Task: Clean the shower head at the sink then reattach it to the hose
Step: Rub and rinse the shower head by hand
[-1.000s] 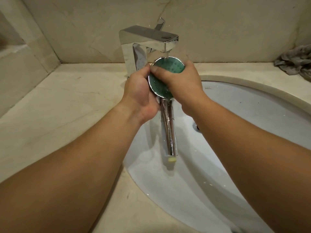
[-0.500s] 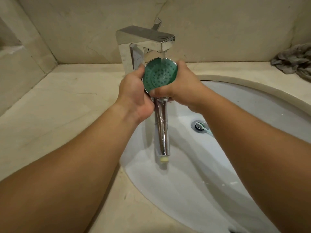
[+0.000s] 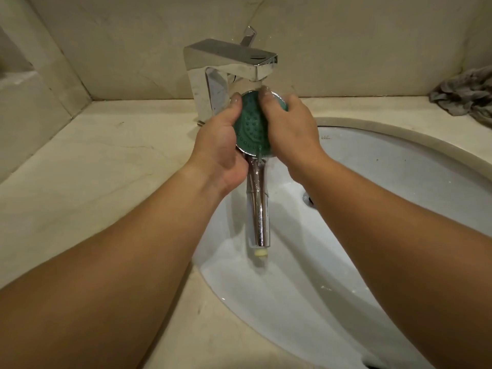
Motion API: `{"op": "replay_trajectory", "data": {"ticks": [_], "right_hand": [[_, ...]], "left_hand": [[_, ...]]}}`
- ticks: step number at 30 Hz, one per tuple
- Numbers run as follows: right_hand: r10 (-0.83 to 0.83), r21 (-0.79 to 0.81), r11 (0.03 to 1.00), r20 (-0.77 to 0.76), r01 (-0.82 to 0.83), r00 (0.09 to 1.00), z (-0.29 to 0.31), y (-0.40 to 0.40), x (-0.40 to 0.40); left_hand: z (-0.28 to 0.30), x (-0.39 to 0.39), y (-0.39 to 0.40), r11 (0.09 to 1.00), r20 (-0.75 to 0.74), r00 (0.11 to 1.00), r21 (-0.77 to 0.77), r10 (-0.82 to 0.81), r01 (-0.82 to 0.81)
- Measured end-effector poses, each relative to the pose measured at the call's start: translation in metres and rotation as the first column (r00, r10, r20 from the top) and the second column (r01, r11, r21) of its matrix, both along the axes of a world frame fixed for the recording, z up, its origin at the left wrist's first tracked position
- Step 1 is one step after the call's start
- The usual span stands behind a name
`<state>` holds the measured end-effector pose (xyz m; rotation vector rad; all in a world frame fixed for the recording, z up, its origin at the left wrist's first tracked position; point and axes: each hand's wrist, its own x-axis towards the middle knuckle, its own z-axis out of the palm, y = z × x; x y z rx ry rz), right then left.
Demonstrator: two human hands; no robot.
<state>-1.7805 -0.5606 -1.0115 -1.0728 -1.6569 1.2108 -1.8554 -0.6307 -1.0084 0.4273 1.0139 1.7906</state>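
Observation:
The shower head (image 3: 250, 126) has a round green nozzle face and a chrome handle (image 3: 259, 209) that hangs down over the white sink basin (image 3: 386, 198). It sits right under the spout of the chrome faucet (image 3: 229, 62), where water runs onto it. My left hand (image 3: 221, 139) grips the head's left rim, thumb on its edge. My right hand (image 3: 290, 126) holds the right side, its thumb pressed across the green face. The hose is not in view.
A beige marble counter (image 3: 101, 166) surrounds the basin, with marble walls behind and at the left. A crumpled grey cloth (image 3: 463, 94) lies at the back right. The drain (image 3: 308, 199) shows partly behind my right forearm.
My right thumb has slid from the bottom of the green face up to its top. The shower head stayed under the running water, and the drain is now mostly covered by my right arm.

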Motion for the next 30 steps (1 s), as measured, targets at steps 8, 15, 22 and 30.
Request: {"op": "replay_trajectory", "data": {"ticks": [8, 15, 22, 30], "right_hand": [[0.492, -0.085, 0.846, -0.253, -0.526, 0.833, -0.020, 0.023, 0.033], [0.536, -0.053, 0.828, -0.221, -0.559, 0.815, -0.024, 0.023, 0.031], [0.389, -0.197, 0.844, -0.418, -0.500, 0.821, -0.014, 0.016, 0.030], [0.454, -0.023, 0.877, -0.286, -0.480, 0.844, -0.023, 0.012, 0.023]], "left_hand": [[-0.007, -0.013, 0.002, 1.000, 0.016, 1.000, 0.019, -0.006, 0.005], [-0.004, -0.013, 0.002, 1.000, -0.014, 1.000, 0.021, 0.021, -0.020], [-0.007, -0.013, 0.003, 0.999, -0.091, 0.995, 0.030, -0.035, 0.038], [-0.013, -0.019, 0.006, 0.997, -0.101, 0.994, 0.068, 0.034, -0.027]]}}
